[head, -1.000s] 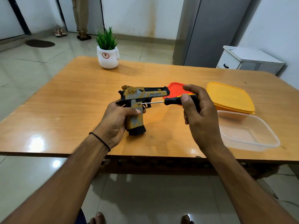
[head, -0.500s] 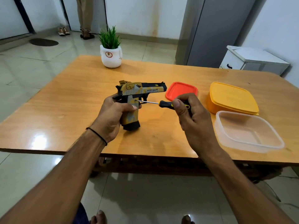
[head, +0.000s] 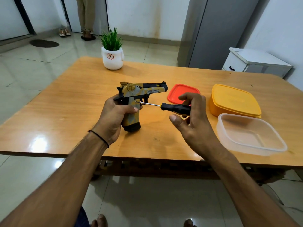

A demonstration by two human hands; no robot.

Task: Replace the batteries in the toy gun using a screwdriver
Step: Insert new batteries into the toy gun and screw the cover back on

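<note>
The toy gun (head: 144,90) is yellow, grey and black, standing on its grip base on the wooden table (head: 65,115), barrel pointing right. My left hand (head: 114,118) is wrapped around its grip from the left. The screwdriver (head: 173,107) has a black handle and a thin metal shaft; its tip touches the right side of the grip, just under the slide. My right hand (head: 193,122) holds the handle loosely with fingertips, thumb lifted off below it.
A red lid (head: 180,90), a closed yellow box (head: 234,100) and an open clear container (head: 250,135) lie on the table's right side. A white potted plant (head: 112,58) stands at the far edge. A person's legs (head: 85,17) stand by the door.
My right hand's grip on the screwdriver handle has loosened, with the thumb now off it. The screwdriver tip stays against the gun's grip. The gun remains in my left hand.
</note>
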